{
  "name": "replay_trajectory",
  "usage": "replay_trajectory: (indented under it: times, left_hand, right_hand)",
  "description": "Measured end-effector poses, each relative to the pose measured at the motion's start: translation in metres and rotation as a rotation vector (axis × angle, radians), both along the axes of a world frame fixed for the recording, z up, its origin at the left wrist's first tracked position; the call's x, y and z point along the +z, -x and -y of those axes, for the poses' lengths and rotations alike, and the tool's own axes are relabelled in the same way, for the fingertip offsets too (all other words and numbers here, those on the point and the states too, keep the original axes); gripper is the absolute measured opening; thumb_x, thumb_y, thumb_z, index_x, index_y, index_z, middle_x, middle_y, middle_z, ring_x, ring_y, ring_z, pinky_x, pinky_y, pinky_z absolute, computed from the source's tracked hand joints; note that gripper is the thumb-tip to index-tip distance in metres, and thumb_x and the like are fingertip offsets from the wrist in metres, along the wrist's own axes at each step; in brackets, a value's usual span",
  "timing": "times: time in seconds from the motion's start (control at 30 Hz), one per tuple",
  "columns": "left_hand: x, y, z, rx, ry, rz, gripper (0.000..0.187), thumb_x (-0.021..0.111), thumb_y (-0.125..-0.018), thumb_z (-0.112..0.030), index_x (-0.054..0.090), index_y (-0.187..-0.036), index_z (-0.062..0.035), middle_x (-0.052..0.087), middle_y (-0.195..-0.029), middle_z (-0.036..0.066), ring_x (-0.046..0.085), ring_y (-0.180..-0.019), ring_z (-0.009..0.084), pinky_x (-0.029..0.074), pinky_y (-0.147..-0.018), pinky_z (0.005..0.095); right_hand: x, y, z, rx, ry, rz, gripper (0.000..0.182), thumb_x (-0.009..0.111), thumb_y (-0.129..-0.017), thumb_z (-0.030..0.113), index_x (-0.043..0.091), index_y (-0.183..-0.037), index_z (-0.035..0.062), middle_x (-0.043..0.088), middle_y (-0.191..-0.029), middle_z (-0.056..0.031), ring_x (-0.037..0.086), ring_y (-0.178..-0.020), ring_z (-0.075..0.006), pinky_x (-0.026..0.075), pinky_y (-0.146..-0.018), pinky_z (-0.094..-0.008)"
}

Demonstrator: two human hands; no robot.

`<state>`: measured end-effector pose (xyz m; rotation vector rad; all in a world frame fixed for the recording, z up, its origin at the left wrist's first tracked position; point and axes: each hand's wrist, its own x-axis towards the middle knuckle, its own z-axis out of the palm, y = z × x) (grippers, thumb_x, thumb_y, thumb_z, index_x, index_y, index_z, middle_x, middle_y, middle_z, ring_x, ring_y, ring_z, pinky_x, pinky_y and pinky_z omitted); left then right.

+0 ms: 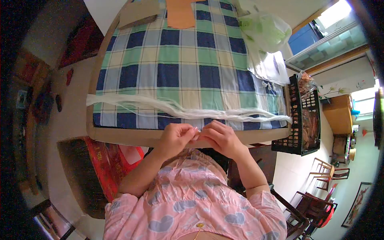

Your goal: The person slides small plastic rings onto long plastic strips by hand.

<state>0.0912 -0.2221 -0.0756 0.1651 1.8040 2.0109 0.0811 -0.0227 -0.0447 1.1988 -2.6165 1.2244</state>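
Note:
A long bundle of white strands (192,114) stretches from left to right across the checked cloth (172,74) on the table. Just in front of it, over the table's near edge, my left hand (178,138) and my right hand (220,138) meet fingertip to fingertip. Both are closed in a pinch. Something small and pale shows between the fingertips, too small to name. The hands are close together, below the middle of the bundle.
Cardboard (138,15) and an orange sheet (180,14) lie at the far edge. Plastic bags (264,32) rest at the back right. A black crate (300,116) stands beside the table's right edge. A red box (108,164) is at the lower left.

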Motion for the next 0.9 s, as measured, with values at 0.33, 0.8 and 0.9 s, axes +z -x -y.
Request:
replay_trajectory:
  times: [0.33, 0.8, 0.9]
  left_hand:
    - [-0.006, 0.011, 0.008, -0.123, -0.406, 0.688, 0.013, 0.057, -0.090, -0.015, 0.059, -0.093, -0.0025, 0.062, -0.089, 0.006, 0.058, -0.067, 0.0132, 0.050, -0.059, 0.0283]
    - [0.000, -0.007, -0.006, 0.244, 0.209, -0.285, 0.004, 0.066, -0.080, -0.005, 0.064, -0.082, -0.0014, 0.064, -0.070, 0.004, 0.058, -0.059, 0.0078, 0.046, -0.054, 0.0232]
    - [-0.007, -0.005, -0.004, 0.255, 0.042, -0.058, 0.004, 0.064, -0.082, -0.005, 0.064, -0.082, -0.0011, 0.063, -0.068, 0.002, 0.057, -0.057, 0.0057, 0.046, -0.053, 0.0211]
  right_hand:
    - [0.008, -0.008, -0.007, 0.024, 0.022, -0.234, 0.014, 0.066, -0.075, 0.006, 0.060, -0.088, 0.0055, 0.060, -0.098, -0.0092, 0.058, -0.083, -0.0273, 0.048, -0.069, -0.0336]
    - [-0.029, -0.019, 0.013, -0.337, 0.803, 1.019, 0.014, 0.064, -0.084, 0.004, 0.058, -0.096, 0.0014, 0.059, -0.085, -0.0021, 0.058, -0.081, -0.0097, 0.047, -0.072, -0.0231]
    - [-0.037, -0.027, 0.012, -0.420, 0.542, 0.956, 0.012, 0.064, -0.083, 0.004, 0.060, -0.094, 0.0013, 0.061, -0.082, -0.0020, 0.059, -0.079, -0.0099, 0.048, -0.069, -0.0243]
